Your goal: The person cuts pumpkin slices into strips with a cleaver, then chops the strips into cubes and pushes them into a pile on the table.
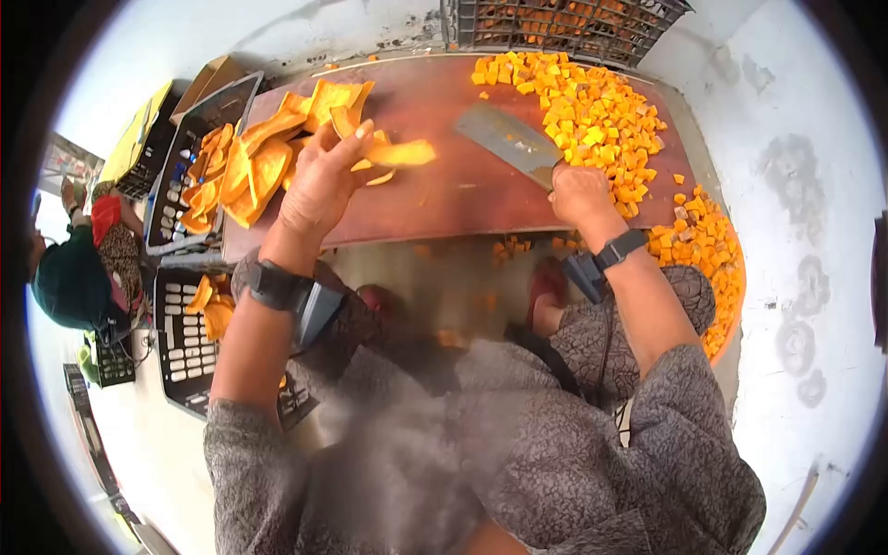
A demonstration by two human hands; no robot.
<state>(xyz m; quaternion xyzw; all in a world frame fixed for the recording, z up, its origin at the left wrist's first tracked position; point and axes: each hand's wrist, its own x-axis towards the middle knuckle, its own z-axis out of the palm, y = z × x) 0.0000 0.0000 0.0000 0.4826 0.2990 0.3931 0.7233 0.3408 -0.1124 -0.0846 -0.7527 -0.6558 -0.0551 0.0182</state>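
Observation:
My right hand (583, 192) is wrapped round the handle of a cleaver (507, 141). Its broad blade points left and lies over the red-brown board, beside the heap of orange pumpkin cubes (606, 125). On the left, my left hand (324, 176) is closed on a pumpkin slice (405, 154), which sticks out to the right of the fingers and is slightly blurred. Large curved pumpkin pieces (262, 171) are piled just left of that hand, partly behind it.
The board (435, 208) spans the space before my knees. Pumpkin cubes fill an orange-rimmed container (737, 277) at right. Black crates (185, 347) stand at left, another crate (564, 26) at the back. Far left sits another person (74, 277). A white wall (795, 111) bounds the right.

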